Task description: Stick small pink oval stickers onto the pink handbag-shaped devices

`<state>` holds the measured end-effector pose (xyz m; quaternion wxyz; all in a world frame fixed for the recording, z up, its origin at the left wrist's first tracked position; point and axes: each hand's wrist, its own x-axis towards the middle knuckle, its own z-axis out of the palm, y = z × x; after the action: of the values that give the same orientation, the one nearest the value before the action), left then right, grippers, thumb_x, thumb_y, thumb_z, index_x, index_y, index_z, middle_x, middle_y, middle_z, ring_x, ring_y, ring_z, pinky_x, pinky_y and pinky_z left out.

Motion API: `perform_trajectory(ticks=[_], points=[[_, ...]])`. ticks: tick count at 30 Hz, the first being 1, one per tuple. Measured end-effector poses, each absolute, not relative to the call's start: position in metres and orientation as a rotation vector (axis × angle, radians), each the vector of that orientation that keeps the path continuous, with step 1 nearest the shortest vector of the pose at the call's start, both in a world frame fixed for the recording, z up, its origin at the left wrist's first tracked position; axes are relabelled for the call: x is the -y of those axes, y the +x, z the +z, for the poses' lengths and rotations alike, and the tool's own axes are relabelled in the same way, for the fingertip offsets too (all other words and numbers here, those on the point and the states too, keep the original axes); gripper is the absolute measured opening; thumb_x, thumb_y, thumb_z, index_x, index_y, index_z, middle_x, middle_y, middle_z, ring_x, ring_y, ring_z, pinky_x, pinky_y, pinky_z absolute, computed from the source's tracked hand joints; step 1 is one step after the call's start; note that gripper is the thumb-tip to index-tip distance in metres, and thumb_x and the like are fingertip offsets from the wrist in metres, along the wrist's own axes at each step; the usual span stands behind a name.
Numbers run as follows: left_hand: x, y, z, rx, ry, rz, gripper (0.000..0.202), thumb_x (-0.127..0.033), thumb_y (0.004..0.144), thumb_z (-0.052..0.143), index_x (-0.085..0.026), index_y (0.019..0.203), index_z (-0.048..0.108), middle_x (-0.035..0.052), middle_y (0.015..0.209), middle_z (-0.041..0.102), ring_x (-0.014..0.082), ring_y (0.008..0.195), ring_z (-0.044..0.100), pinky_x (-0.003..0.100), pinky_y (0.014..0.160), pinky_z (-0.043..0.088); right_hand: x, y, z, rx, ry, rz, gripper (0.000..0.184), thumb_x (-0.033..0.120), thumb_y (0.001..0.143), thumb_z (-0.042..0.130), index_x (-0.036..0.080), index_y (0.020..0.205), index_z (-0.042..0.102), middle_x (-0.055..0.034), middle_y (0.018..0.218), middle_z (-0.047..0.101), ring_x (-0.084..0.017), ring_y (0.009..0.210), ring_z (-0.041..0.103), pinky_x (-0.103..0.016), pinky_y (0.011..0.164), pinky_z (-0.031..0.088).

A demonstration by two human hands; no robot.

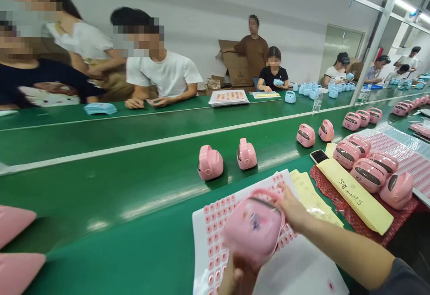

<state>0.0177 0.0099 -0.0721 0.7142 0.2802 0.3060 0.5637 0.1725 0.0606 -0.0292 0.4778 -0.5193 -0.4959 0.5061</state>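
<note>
Down at the near end of the green desk [110, 223], a pink plastic gadget [253, 228] is held up off a white sheet of small pink labels [210, 237], cradled between both hands: the left hand [237, 277] cups it from below while the right hand [292, 207] curls over its top edge. That two-handed grip looks just right, keeping the shell steady and in plain view. Just beside them, more pink gadgets [364, 174] crowd a red cloth [349, 216] around a yellow envelope [356, 196].
</note>
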Motion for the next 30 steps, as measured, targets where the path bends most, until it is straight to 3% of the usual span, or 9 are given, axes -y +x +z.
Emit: perform_trajectory(ticks=[5,7,9,12,18,25,30], points=[[-0.005,0.001,-0.08,-0.744,0.573,1.201,0.09,-0.075,0.041,0.066,-0.042,0.123,0.049,0.0029,0.113,0.067,0.0395,0.108,0.055,0.051,0.073,0.054,-0.015,0.184,-0.034,1.417,-1.338,0.883,0.052,0.039,0.078,0.052,0.02,0.125,0.043,-0.0118,0.12,0.051,-0.023,0.105,0.052,-0.04,0.091,0.042],[-0.008,-0.001,-0.08,-0.735,0.572,1.216,0.091,-0.076,0.042,0.064,-0.043,0.124,0.047,0.0019,0.115,0.066,0.0394,0.109,0.055,0.052,0.073,0.054,-0.017,0.218,-0.039,1.357,-1.485,0.708,0.034,0.037,0.076,0.053,0.02,0.105,0.055,-0.0106,0.11,0.055,-0.024,0.102,0.051,-0.04,0.087,0.043],[-0.014,0.0,-0.079,-0.727,0.535,1.264,0.091,-0.075,0.042,0.065,-0.043,0.125,0.046,0.0015,0.116,0.066,0.0389,0.109,0.055,0.051,0.073,0.055,-0.023,0.253,-0.047,1.213,-1.712,0.6,0.012,0.032,0.074,0.052,0.022,0.077,0.057,-0.0064,0.09,0.056,-0.023,0.089,0.054,-0.039,0.08,0.046],[-0.021,0.001,-0.079,-0.718,0.454,1.332,0.089,-0.074,0.045,0.065,-0.043,0.126,0.045,0.0012,0.115,0.066,0.0361,0.106,0.058,0.045,0.068,0.057,-0.026,0.289,-0.062,1.131,-1.837,0.554,0.01,0.026,0.071,0.051,0.022,0.062,0.051,-0.0031,0.076,0.051,-0.021,0.076,0.053,-0.039,0.076,0.045],[-0.018,-0.004,-0.072,-0.777,0.343,1.271,0.063,-0.065,0.067,0.058,-0.043,0.124,0.047,-0.0016,0.1,0.072,0.0265,0.079,0.068,0.034,0.051,0.056,-0.019,0.29,-0.079,1.154,-1.879,0.512,0.013,0.02,0.068,0.052,0.024,0.057,0.047,-0.0025,0.073,0.045,-0.021,0.067,0.052,-0.039,0.072,0.046],[-0.016,0.004,-0.056,-0.852,0.295,1.366,0.059,-0.062,0.061,0.065,-0.035,0.113,0.058,-0.0026,0.079,0.074,0.0219,0.057,0.065,0.029,0.04,0.053,-0.016,0.287,-0.083,1.153,-1.861,0.531,0.012,0.023,0.071,0.05,0.024,0.059,0.048,-0.0032,0.074,0.05,-0.021,0.067,0.054,-0.037,0.067,0.046],[-0.017,0.002,-0.053,-0.847,0.279,1.43,0.055,-0.065,0.064,0.059,-0.037,0.112,0.059,-0.0041,0.084,0.074,0.021,0.065,0.066,0.027,0.043,0.053,-0.015,0.293,-0.089,1.136,-1.834,0.581,0.013,0.031,0.073,0.05,0.021,0.066,0.054,-0.0013,0.068,0.055,-0.019,0.066,0.056,-0.032,0.063,0.047]])
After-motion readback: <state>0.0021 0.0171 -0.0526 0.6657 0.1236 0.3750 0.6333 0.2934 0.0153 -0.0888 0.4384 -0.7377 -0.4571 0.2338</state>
